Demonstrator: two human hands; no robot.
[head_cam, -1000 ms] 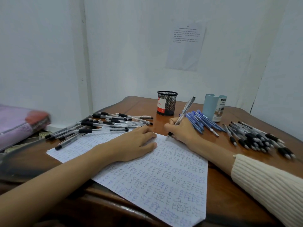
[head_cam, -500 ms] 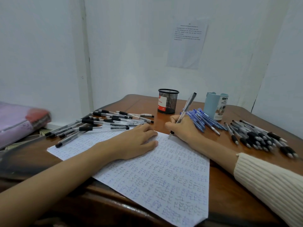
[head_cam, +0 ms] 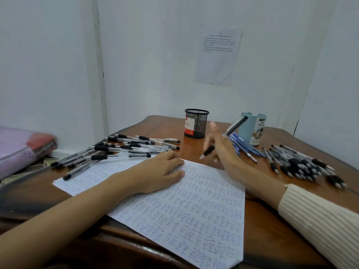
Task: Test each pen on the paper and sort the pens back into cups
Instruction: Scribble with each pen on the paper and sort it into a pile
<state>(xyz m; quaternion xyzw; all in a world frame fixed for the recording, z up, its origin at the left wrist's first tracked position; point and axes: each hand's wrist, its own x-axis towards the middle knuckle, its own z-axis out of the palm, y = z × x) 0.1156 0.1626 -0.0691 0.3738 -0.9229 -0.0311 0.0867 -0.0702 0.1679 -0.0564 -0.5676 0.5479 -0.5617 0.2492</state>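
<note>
Brown polished wood makes the table (head_cam: 155, 129), and on it lies the paper (head_cam: 194, 210), a white sheet almost fully covered with small rows of blue and dark test words. The left hand (head_cam: 155, 171) rests flat on the far part of this sheet, with the fingers loose and a little spread, holding nothing. The right hand (head_cam: 221, 144), which comes out of a cream ribbed sleeve (head_cam: 320, 220), is raised just beyond the far edge of the paper and grips one pen (head_cam: 236, 126). The pen is tilted, with its tip low and to the left and not on the written lines, and one finger is stretched upward. Behind the hands stands a black mesh cup (head_cam: 196, 123), and to its right a light blue cup (head_cam: 252, 131). Clear pens with black caps (head_cam: 124, 148) lie in a heap at the left, partly touching the paper's corner. Blue pens (head_cam: 244, 146) lie just beside the blue cup, and dark-grip pens (head_cam: 303, 166) lie in a pile further right. A printed notice (head_cam: 219, 55) is on the white wall.
</note>
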